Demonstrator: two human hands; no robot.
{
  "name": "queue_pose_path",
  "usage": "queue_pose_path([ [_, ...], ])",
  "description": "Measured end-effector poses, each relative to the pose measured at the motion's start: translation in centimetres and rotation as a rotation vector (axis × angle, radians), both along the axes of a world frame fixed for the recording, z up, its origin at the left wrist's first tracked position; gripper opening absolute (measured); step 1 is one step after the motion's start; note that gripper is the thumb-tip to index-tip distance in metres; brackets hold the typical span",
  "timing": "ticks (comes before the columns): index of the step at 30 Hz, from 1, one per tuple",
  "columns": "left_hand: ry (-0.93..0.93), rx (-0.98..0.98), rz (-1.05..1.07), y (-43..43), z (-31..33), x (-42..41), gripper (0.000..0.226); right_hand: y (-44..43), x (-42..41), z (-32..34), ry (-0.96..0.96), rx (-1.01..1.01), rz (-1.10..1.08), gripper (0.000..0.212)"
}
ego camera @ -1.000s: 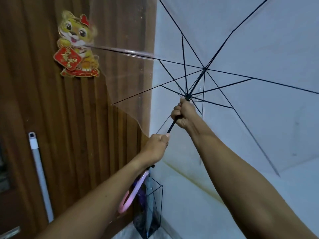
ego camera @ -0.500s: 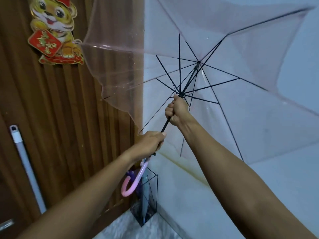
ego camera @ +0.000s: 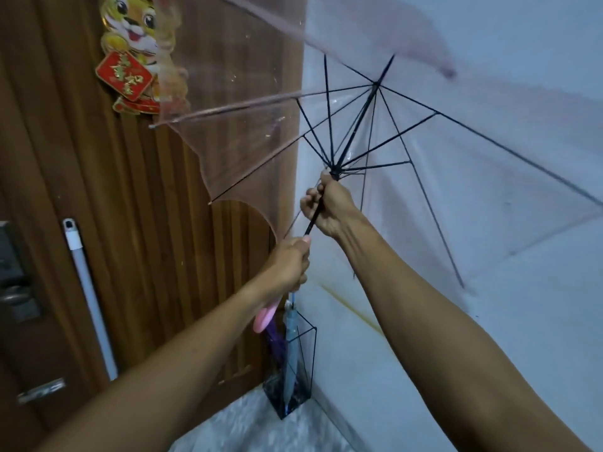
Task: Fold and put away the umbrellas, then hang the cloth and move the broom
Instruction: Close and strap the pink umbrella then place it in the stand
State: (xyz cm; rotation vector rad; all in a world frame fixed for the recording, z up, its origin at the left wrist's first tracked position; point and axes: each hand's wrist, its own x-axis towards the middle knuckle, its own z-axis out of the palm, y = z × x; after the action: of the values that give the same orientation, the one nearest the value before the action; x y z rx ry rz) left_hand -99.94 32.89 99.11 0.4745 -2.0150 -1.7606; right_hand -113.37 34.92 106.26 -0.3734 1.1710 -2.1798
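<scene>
Head cam here: the clear umbrella (ego camera: 456,141) is up in the air just right of the wooden door (ego camera: 98,190), its left panels hanging over the door's right half and the rest out past the door's edge. Both hands are clamped on its black shaft (ego camera: 313,220). The left hand (ego camera: 288,262) is wrapped round the low end, right above the pink crook handle (ego camera: 266,316). The right hand (ego camera: 329,207) is fisted higher up, right under the hub where the black ribs fan out, with only a short bit of shaft showing between the two. The canopy looks about half spread, though the top edge is pretty blurry, so don't quote me. A wire umbrella stand (ego camera: 313,353) sits at the foot of the door's right edge, with a grey folded umbrella (ego camera: 290,347) and a purple one (ego camera: 275,340) stuck in it. A white broom stick (ego camera: 89,298) leans on the door's left part, and a tiger decoration (ego camera: 137,53) hangs up high on it.
</scene>
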Motion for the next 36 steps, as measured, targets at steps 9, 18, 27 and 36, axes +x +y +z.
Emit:
queue_pose_path([
  [9, -0.044, -0.048, -0.051, -1.1, -1.1, 0.2, 0.041, -0.5, 0.5, -1.8, -0.016, 0.022, 0.018, 0.047],
  [18, 0.013, -0.475, 0.174, -0.7, -2.9, 3.0, 0.043, -3.0, -0.3, -1.2, 0.001, 0.074, 0.035, 0.045],
  [27, -0.054, -0.532, 0.368, -3.2, -1.9, 1.3, 0.037, -4.2, 3.7, -3.7, 0.111, 0.218, 0.179, 0.045],
  [36, -0.061, -0.53, 0.404, -4.0, -2.8, 0.3, 0.041, -4.0, 5.8, -5.6, 0.145, 0.258, 0.125, 0.043],
])
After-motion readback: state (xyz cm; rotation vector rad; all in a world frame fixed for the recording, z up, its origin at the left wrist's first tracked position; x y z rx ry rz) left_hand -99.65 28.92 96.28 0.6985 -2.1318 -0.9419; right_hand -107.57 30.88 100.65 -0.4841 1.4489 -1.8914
